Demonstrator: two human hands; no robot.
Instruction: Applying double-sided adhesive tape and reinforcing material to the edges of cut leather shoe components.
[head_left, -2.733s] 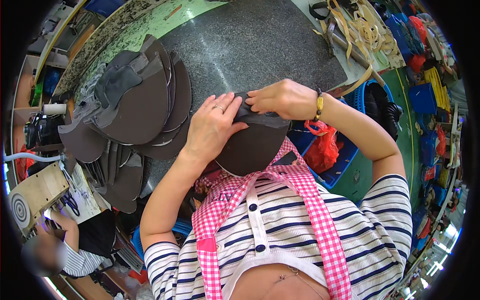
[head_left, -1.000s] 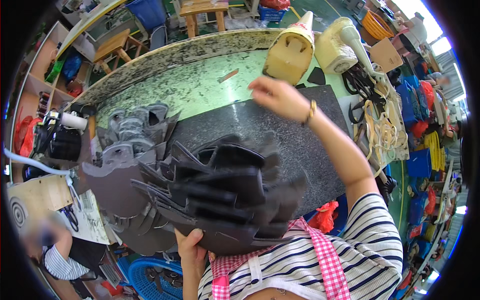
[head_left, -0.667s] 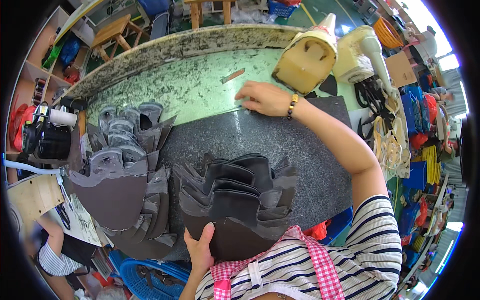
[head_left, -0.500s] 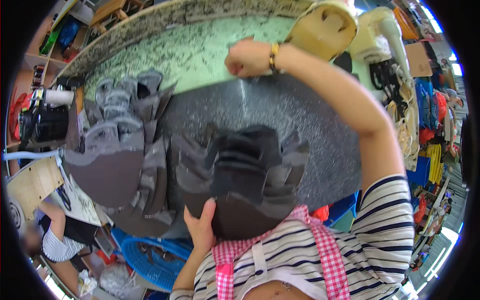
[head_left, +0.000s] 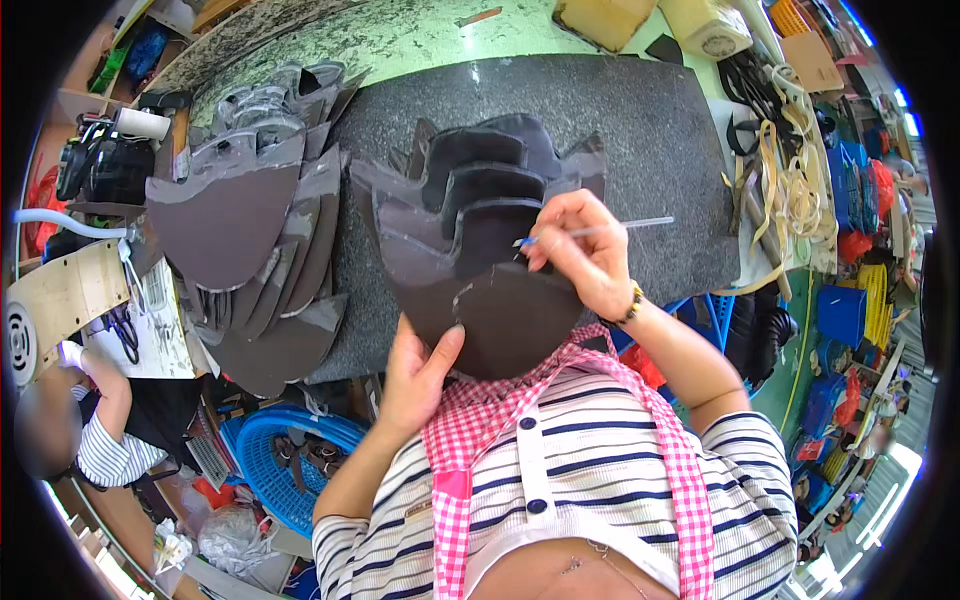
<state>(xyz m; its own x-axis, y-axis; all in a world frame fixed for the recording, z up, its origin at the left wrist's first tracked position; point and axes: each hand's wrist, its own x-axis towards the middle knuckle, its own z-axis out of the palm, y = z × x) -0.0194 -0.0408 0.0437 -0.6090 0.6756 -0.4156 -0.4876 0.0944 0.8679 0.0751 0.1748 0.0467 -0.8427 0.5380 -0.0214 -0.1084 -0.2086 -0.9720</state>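
My left hand (head_left: 418, 372) grips the near edge of a dark brown, curved shoe-upper piece (head_left: 510, 330), thumb on top and fingers hidden underneath. The piece lies at the front of a fanned stack of similar dark pieces (head_left: 490, 185) with grey-edged cutouts. Short pale marks show on its surface, near my left thumb. Closed around a thin, clear-barrelled pen (head_left: 650, 222), my right hand (head_left: 590, 255) is over the right part of the piece. The pen's blue end points left, close to the surface; whether it touches I cannot tell.
Another layered stack of dark pieces (head_left: 230, 220) lies to the left on the speckled dark mat (head_left: 650, 130). Pale straps (head_left: 795, 185) hang at the right. A blue basket (head_left: 265, 470) stands below the table at left, near another person's arm (head_left: 105, 400).
My right hand has come back from the far side of the mat to the front piece and now shows a pen. My left hand keeps its grip on the near edge.
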